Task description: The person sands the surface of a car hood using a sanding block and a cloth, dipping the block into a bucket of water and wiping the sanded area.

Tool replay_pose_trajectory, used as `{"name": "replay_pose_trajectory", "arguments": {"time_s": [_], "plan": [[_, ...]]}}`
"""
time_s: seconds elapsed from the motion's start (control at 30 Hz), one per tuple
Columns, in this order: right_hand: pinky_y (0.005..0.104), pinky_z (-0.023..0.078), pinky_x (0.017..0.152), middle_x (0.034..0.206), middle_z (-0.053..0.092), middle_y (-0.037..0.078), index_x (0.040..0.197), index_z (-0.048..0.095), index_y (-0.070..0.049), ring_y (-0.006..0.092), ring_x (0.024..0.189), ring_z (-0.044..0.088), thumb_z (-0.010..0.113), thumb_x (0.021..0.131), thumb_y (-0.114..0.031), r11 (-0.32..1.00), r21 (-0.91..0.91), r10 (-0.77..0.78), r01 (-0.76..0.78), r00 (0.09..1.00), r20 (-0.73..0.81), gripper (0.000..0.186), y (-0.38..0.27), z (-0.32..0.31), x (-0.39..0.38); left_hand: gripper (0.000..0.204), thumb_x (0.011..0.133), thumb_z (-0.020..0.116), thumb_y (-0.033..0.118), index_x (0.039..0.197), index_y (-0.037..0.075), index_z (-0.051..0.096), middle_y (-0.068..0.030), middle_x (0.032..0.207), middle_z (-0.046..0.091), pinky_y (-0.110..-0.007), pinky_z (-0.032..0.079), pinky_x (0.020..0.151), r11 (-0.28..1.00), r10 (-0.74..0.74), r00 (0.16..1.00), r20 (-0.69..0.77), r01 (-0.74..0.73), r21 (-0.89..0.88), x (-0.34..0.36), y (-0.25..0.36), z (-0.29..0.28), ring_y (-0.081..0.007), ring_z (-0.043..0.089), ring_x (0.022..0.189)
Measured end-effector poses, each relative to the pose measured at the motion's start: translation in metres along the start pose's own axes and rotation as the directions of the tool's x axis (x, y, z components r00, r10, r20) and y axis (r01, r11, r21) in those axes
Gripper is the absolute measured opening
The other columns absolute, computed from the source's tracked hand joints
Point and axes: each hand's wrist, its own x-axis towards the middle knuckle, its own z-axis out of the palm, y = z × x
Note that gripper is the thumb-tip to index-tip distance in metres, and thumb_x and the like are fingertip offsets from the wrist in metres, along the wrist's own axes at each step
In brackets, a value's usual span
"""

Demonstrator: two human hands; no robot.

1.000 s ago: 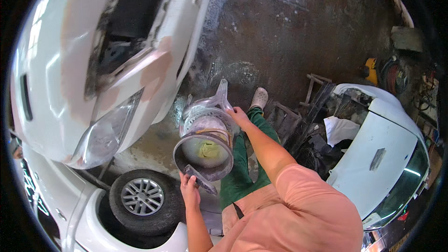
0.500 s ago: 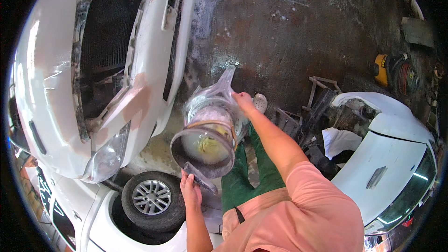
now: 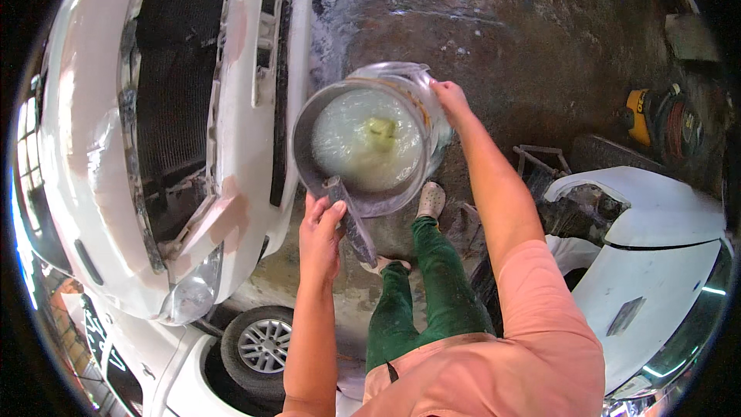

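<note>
A grey round bucket [image 3: 306, 125] hangs in front of me, its mouth turned up toward me. Cloudy water [image 3: 347, 147] fills it, with a yellow-green soft lump [image 3: 378, 133], perhaps a sponge or cloth, in the water. My right hand [image 3: 451, 102] is closed on the bucket's far right side, where a clear, shiny edge shows. At the near rim, my left hand [image 3: 321, 235] grips a long dark grey block [image 3: 353, 224] between thumb and fingers. Some of these fingers touch or lie behind the rim; how far they support the bucket is hidden.
A white car with sanded patches on its bumper [image 3: 235, 208] stands close on the left, its front wheel [image 3: 264, 344] below. White body panels [image 3: 648, 278] lie at right, beside a metal frame [image 3: 540, 158]. A yellow-and-black machine [image 3: 639, 117] sits on the wet floor.
Both hands have lifted and carried the bucket forward, away from my body. Its mouth has turned more toward me, and the clear, splash-like shape beyond it has shrunk. The grip on the block stays.
</note>
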Motion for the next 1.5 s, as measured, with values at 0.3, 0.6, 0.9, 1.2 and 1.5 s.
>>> {"name": "replay_pose_trajectory", "arguments": {"time_s": [0.3, 0.6, 0.9, 1.2, 1.5], "plan": [[0.0416, 0.056, 0.087, 0.108, 0.08, 0.015, 0.116, 0.078, 0.001, 0.0252, 0.095, 0.074, 0.069, 0.104, -0.047, 1.0, -0.018, -0.027, 0.022, 0.954, -0.299, 0.051, 0.058, -0.174, 0.074, 0.073, 0.098, 0.077, 0.021, 0.157, -0.01, 0.046, -0.0101, 0.138, 0.065, -0.032, 0.048, 0.105, 0.979, 0.105, 0.937, 0.332, -0.155, 0.129, 0.012, 0.051, 0.12, -0.0147, 0.062, 0.123], [0.0341, 0.052, 0.1, 0.136, 0.069, 0.009, 0.153, 0.057, -0.003, 0.0171, 0.117, 0.064, 0.07, 0.107, -0.03, 0.966, 0.128, -0.11, 0.223, 0.809, -0.578, 0.054, 0.057, -0.207, -0.075, 0.066, 0.099, 0.069, 0.049, 0.13, -0.009, 0.069, -0.0322, 0.129, 0.071, -0.049, 0.053, 0.105, 0.028, 0.079, 0.804, 0.589, -0.592, 0.805, 0.086, 0.021, 0.289, -0.0444, 0.07, 0.119], [0.0368, 0.053, 0.105, 0.127, 0.071, 0.013, 0.134, 0.069, -0.002, 0.0242, 0.119, 0.069, 0.067, 0.105, -0.015, 0.984, 0.135, -0.043, 0.116, 0.889, -0.456, 0.032, 0.02, -0.176, -0.318, 0.059, 0.096, 0.071, 0.039, 0.14, 0.0, 0.069, -0.026, 0.15, 0.063, -0.05, 0.051, 0.115, -0.425, -0.239, 0.863, 0.445, -0.505, 0.751, 0.231, -0.061, 0.297, -0.0418, 0.061, 0.14], [0.0422, 0.054, 0.105, 0.136, 0.064, 0.018, 0.145, 0.057, -0.001, 0.0337, 0.121, 0.066, 0.078, 0.097, -0.016, 0.943, -0.132, -0.333, 0.306, 0.872, -0.36, 0.055, -0.113, -0.105, -0.388, 0.058, 0.108, 0.066, 0.04, 0.157, 0.016, 0.049, 0.0003, 0.1, 0.063, -0.035, 0.056, 0.065, 0.782, -0.402, 0.755, 0.518, -0.012, 0.624, 0.132, 0.028, 0.253, -0.0133, 0.061, 0.076], [0.0515, 0.046, 0.117, 0.149, 0.059, 0.016, 0.142, 0.057, -0.005, 0.0379, 0.14, 0.056, 0.077, 0.085, -0.002, 0.48, -0.617, -0.859, 0.624, 0.478, -0.184, 0.06, -0.243, -0.039, -0.435, 0.041, 0.109, 0.065, 0.046, 0.141, 0.021, 0.058, 0.0006, 0.119, 0.075, -0.045, 0.065, 0.089, 0.964, -0.261, 0.501, 0.825, 0.182, 0.194, 0.018, 0.133, 0.191, -0.023, 0.075, 0.101]]}}
